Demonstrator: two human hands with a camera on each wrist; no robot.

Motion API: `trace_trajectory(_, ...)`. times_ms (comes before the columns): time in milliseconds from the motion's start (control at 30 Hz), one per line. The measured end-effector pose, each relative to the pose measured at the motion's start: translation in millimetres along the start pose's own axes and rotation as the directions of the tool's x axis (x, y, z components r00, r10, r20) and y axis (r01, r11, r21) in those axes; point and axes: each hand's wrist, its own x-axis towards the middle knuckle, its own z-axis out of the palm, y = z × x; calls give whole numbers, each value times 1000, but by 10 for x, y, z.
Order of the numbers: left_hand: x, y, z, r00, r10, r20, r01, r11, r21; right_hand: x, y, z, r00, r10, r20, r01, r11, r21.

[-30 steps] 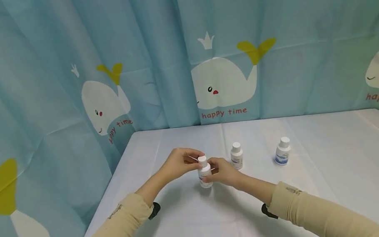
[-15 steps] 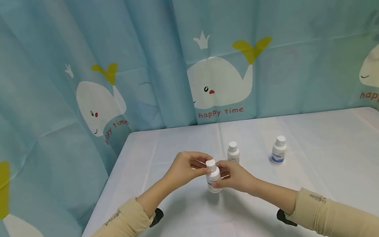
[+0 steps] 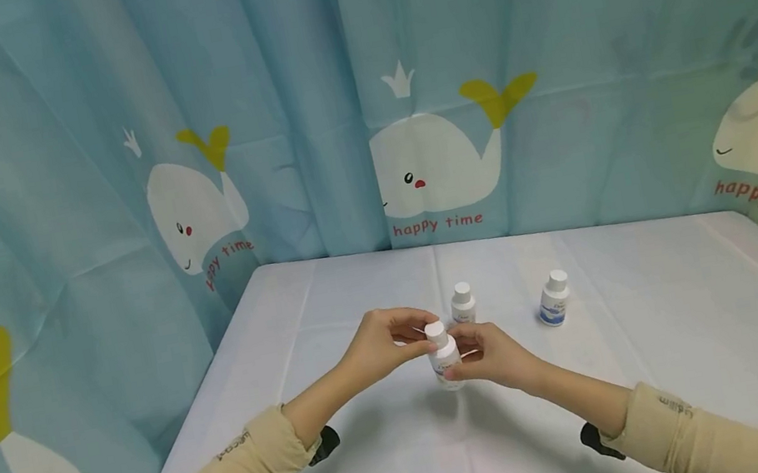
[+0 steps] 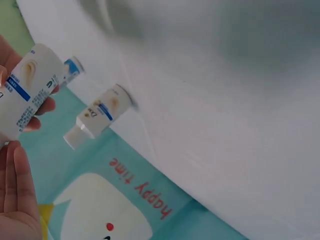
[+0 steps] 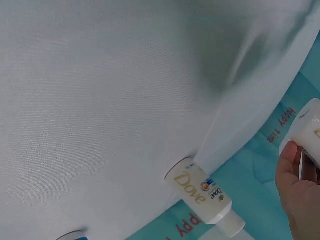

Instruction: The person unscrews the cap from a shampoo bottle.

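In the head view, a small white Dove bottle (image 3: 446, 362) stands upright between both hands, its base seemingly just above the table. The left hand (image 3: 386, 345) pinches its white cap (image 3: 436, 334) between thumb and fingers. Around the bottle's body, from the right side, the right hand (image 3: 495, 355) grips with thumb and fingers. The left wrist view shows the held bottle (image 4: 30, 90) with a blue band and small print on its label. Just behind the hands, a second Dove bottle (image 3: 463, 304) stands on the table, its lower part partly covered by the right hand.
A third bottle (image 3: 554, 298) with a blue label stands farther right on the white-covered table (image 3: 674, 354). A blue curtain (image 3: 294, 99) printed with whales hangs along the table's back and left. Dark wrist straps (image 3: 324, 446) sit under the sleeves.
Both hands and the held bottle have shifted right and slightly nearer the person. The left hand stays at the cap and the right hand on the body. The other bottles have stayed put.
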Motion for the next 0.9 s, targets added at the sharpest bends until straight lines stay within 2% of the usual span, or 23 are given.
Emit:
trace_trajectory(100, 1, 17, 11, 1000, -4, -16, 4, 1000, -14, -38, -7, -14, 1000, 11, -22, -10, 999, 30)
trace_trajectory(233, 3, 44, 11, 999, -5, -52, 3, 999, -35, -75, -34, -46, 999, -14, -48, 16, 999, 52)
trace_trajectory(433, 12, 88, 23, 995, 32, -95, -39, 997, -70, -123, -101, -112, 995, -57, -77, 60, 997, 37)
trace_trajectory(600, 7, 125, 17, 991, 16, -132, -30, 994, -101, -157, -171, -139, 994, -83, -71, 86, 996, 36)
trace_trajectory(800, -6, 169, -28, 989, 21, -149, -43, 989, -141, -168, -257, -140, 987, -131, -93, 128, 991, -38)
trace_trajectory(900, 5, 180, -53, 985, 64, -162, -91, 982, -168, -159, -319, -128, 983, -155, -97, 149, 987, -63)
